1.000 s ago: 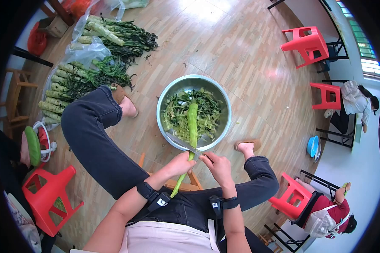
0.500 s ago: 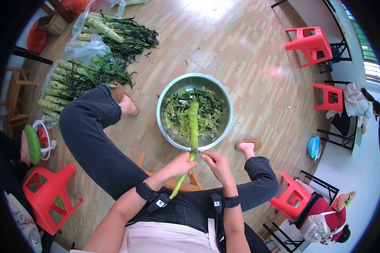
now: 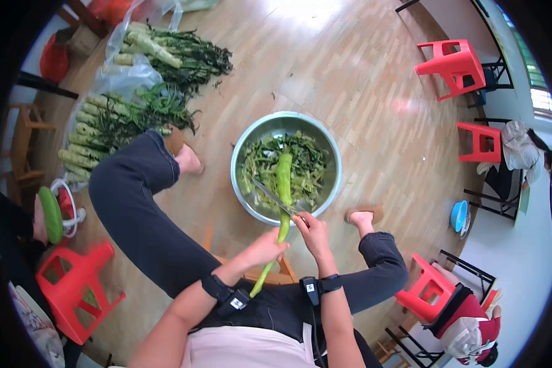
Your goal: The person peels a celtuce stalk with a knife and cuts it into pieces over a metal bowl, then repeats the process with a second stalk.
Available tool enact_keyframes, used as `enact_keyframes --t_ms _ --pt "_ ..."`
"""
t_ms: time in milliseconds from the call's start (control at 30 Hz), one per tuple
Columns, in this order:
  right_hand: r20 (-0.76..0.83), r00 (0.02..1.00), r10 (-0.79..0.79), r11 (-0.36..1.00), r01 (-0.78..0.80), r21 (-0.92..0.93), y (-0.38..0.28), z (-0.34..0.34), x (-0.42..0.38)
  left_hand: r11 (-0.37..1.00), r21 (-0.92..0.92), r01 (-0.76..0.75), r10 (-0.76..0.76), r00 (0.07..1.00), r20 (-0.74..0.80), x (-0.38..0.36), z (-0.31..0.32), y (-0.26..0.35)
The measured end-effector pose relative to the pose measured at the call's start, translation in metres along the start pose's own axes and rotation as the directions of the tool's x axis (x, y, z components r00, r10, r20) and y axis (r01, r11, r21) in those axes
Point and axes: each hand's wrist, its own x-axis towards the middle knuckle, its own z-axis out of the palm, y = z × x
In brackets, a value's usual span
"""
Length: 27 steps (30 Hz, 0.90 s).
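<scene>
A long peeled celtuce stem (image 3: 284, 178) slants up from my lap, its thick end over the metal bowl (image 3: 332, 161). My left hand (image 3: 265, 246) is closed around the thin lower part of the stem. In my right hand (image 3: 313, 234) is the handle of a knife (image 3: 267, 192), the blade lying across the stem and pointing up to the left. Green peelings and leaf scraps (image 3: 255, 161) lie in the bowl beneath. My right fingers hide most of the handle.
Unpeeled celtuce (image 3: 87, 140) with dark leaves lies on plastic bags at the upper left, near my foot. Red stools (image 3: 73, 276) stand to the left and right. Two people (image 3: 472, 328) are at the right, and a blue basin (image 3: 458, 214) sits near them.
My right hand and the knife have moved slightly up along the stem, with the blade now higher. My left hand has shifted slightly down, and the view has moved a little.
</scene>
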Motion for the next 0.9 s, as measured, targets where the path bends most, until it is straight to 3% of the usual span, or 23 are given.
enact_keyframes --t_ms 67,167,267,367,500,600,667,700,767,800,833,900 --pt "-0.025 0.999 0.022 1.0 -0.023 -0.014 0.009 0.004 0.01 0.997 -0.021 -0.078 0.077 0.997 -0.022 -0.004 0.003 -0.004" --pt "-0.067 0.995 0.073 0.997 -0.076 -0.033 0.026 0.012 0.022 0.99 -0.139 -0.026 0.027 1.0 0.01 -0.004 0.002 0.003" --pt "-0.125 0.972 0.198 0.971 -0.177 0.16 0.045 0.024 0.032 0.966 -0.259 0.009 -0.001 1.0 0.03 -0.007 0.0 0.016" --pt "-0.057 0.969 0.24 0.955 -0.225 0.192 0.03 0.013 0.031 0.935 -0.35 0.059 -0.06 0.998 0.008 -0.011 -0.003 0.026" --pt "-0.042 0.978 0.206 0.882 -0.167 0.441 0.017 0.005 0.026 0.939 -0.304 0.161 -0.178 0.984 -0.03 0.0 -0.007 0.04" --pt "-0.042 0.969 0.244 0.84 -0.189 0.508 0.009 -0.009 0.025 0.947 -0.244 0.207 -0.235 0.968 -0.088 0.013 -0.013 0.041" --pt "-0.047 0.964 0.262 0.841 -0.204 0.501 0.008 -0.02 0.026 0.893 -0.416 0.172 -0.209 0.977 -0.045 0.019 -0.015 0.048" --pt "-0.042 0.958 0.285 0.827 -0.223 0.515 0.008 -0.024 0.028 0.893 -0.404 0.197 -0.232 0.972 -0.038 0.021 -0.015 0.046" --pt "-0.023 0.952 0.306 0.86 -0.266 0.435 0.006 -0.033 0.032 0.622 -0.76 0.187 -0.128 0.982 0.136 0.024 -0.015 0.046" --pt "0.032 0.95 0.31 0.853 -0.293 0.431 0.005 -0.037 0.032 0.528 -0.824 0.206 -0.146 0.978 0.151 0.024 -0.01 0.053" --pt "0.025 0.951 0.308 0.852 -0.288 0.438 0.004 -0.038 0.031 0.536 -0.819 0.206 -0.144 0.978 0.151 0.023 -0.009 0.058" --pt "0.043 0.977 0.209 0.85 -0.203 0.485 0.0 -0.038 0.023 0.312 -0.93 0.193 0.075 0.971 0.227 0.015 -0.01 0.061"
